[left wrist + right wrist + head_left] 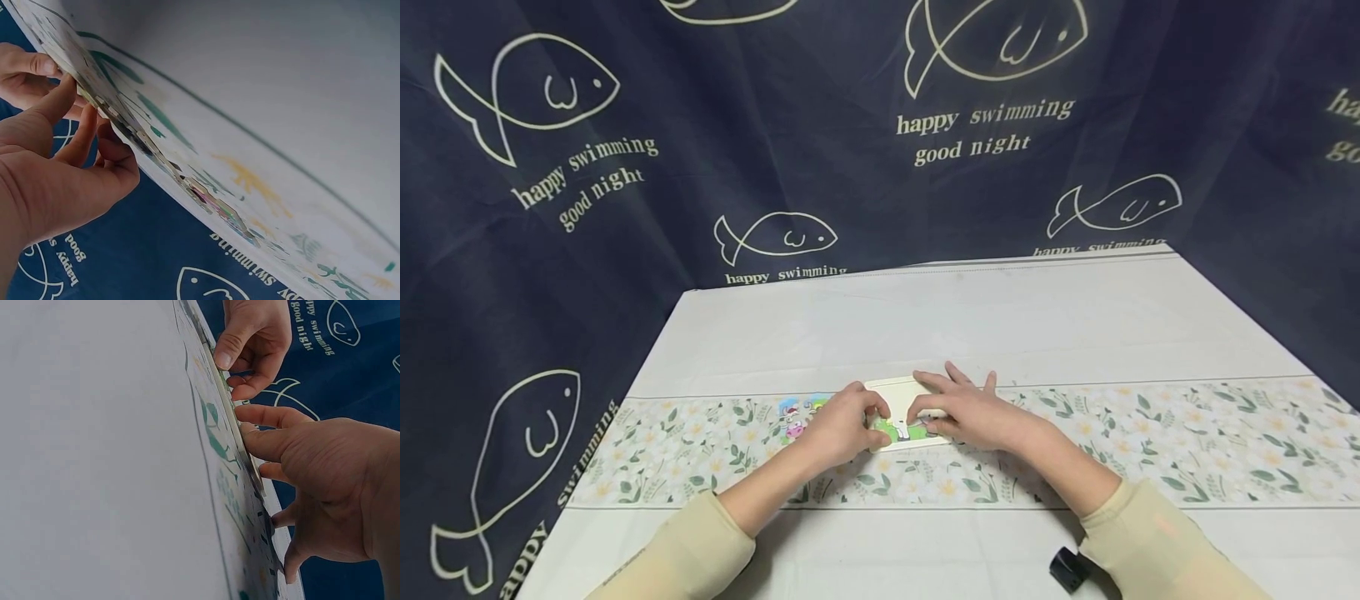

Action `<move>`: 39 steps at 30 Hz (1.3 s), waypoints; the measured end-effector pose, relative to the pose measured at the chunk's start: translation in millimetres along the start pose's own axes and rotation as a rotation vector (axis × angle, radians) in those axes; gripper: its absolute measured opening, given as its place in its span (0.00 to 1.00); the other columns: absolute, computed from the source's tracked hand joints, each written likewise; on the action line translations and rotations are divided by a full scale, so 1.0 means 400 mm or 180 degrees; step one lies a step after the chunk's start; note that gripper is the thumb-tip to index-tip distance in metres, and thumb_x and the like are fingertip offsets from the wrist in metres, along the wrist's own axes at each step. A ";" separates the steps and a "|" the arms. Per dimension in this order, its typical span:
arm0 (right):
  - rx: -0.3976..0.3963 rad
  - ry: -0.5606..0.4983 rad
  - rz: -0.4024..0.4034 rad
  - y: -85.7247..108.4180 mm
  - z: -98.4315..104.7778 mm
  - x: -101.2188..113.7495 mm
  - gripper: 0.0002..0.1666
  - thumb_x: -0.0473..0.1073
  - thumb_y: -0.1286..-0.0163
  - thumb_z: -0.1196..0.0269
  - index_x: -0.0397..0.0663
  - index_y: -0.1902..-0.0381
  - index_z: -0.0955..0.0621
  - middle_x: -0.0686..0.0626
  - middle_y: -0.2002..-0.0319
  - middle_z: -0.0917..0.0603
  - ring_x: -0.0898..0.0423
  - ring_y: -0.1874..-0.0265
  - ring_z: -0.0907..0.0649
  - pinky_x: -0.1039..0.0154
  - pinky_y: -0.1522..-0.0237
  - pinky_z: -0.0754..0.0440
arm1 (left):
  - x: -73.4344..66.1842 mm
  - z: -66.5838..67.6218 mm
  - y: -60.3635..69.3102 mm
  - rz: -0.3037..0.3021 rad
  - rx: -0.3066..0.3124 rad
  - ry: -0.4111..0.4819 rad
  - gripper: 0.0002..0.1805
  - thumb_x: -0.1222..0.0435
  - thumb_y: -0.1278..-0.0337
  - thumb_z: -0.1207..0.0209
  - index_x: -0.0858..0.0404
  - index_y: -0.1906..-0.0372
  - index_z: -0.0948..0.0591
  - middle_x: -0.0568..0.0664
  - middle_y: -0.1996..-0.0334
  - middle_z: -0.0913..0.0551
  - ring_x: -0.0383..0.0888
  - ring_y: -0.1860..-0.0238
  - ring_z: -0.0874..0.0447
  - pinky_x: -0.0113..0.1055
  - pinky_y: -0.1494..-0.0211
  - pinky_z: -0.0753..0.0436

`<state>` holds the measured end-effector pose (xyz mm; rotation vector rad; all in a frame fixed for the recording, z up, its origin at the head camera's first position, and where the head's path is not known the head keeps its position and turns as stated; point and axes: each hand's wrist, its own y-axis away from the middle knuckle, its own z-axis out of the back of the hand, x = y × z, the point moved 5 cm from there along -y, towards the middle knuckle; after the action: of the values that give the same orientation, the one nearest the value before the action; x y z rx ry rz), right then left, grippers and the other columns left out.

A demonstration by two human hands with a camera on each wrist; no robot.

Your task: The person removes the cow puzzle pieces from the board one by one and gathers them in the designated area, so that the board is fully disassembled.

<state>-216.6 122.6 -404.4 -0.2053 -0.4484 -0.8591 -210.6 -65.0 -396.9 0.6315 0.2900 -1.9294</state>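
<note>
A flat cream puzzle board (898,395) lies on the table between the two hands. Its lower part carries green picture pieces with white animal legs, and the upper part is bare cream. My left hand (844,425) comes over the board's left end, thumb and forefinger curled about a green-printed puzzle piece (880,427). With fingers spread, my right hand (972,414) touches the board's right part, and it covers some of the picture. Loose colourful pieces (793,418) with a pink-nosed cartoon animal lie left of the left hand, partly hidden by it.
A white table (925,321) with a floral band (1120,442) carries everything. Near the right sleeve, at the front, lies a small black object (1068,570). Dark blue fish-print curtains (880,175) hang behind and at both sides.
</note>
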 end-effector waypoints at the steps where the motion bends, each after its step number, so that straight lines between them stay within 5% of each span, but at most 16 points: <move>1: -0.0003 0.0003 0.0000 0.000 0.000 0.000 0.09 0.48 0.26 0.37 0.74 0.53 0.19 0.43 0.23 0.39 0.23 0.27 0.49 0.11 0.49 0.62 | -0.001 0.000 0.000 0.0006 -0.0003 -0.0005 0.15 0.64 0.48 0.25 0.60 0.55 0.15 0.47 0.65 0.27 0.42 0.69 0.29 0.34 0.67 0.26; 15: 0.0005 -0.0022 -0.0032 0.002 -0.003 -0.003 0.10 0.48 0.26 0.37 0.75 0.53 0.19 0.44 0.23 0.39 0.23 0.27 0.49 0.12 0.48 0.63 | -0.006 -0.001 0.004 -0.0114 -0.0100 0.0030 0.16 0.67 0.49 0.25 0.57 0.60 0.20 0.45 0.67 0.24 0.41 0.70 0.28 0.36 0.67 0.26; 26: 0.0009 -0.0022 -0.0063 0.005 -0.004 -0.007 0.10 0.48 0.26 0.37 0.76 0.53 0.19 0.44 0.23 0.39 0.24 0.27 0.50 0.12 0.47 0.63 | 0.002 0.003 0.005 -0.0255 -0.0173 0.0264 0.07 0.72 0.37 0.35 0.59 0.60 0.20 0.42 0.74 0.22 0.38 0.75 0.27 0.33 0.69 0.25; 39: 0.0010 0.0015 0.0018 0.001 -0.002 -0.002 0.11 0.47 0.25 0.38 0.75 0.52 0.20 0.44 0.22 0.40 0.24 0.27 0.50 0.11 0.48 0.62 | 0.046 0.039 0.013 0.0060 -0.0089 0.0901 0.03 0.71 0.30 0.40 0.60 0.59 0.19 0.48 0.68 0.19 0.44 0.72 0.24 0.37 0.70 0.24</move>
<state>-216.6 123.1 -405.4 -0.2015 -0.4446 -0.8531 -216.8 -88.7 -393.6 0.8868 0.4860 -1.8138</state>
